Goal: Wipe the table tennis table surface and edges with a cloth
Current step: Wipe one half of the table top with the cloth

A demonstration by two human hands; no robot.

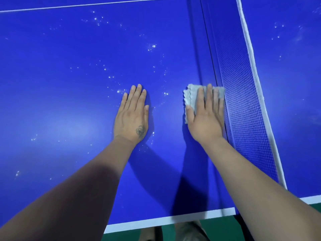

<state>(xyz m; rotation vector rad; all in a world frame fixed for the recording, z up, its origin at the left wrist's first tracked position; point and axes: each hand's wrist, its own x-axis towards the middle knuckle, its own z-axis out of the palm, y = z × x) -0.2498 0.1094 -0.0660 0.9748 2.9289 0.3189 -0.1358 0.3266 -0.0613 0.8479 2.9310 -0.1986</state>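
Observation:
The blue table tennis table (pixel 69 84) fills the view, its surface dotted with small white specks and droplets. My right hand (pixel 206 115) lies flat with straight fingers on a folded light grey cloth (pixel 191 96), pressing it onto the table right beside the net. Only the cloth's left part and top edge show past my fingers. My left hand (pixel 132 115) rests flat and spread on the bare surface about a hand's width left of the cloth, holding nothing.
The net (pixel 243 94), blue mesh with a white top band, runs from the top to the lower right, close to my right hand. The table's white near edge line (pixel 156 221) runs along the bottom, with green floor (pixel 217 228) below.

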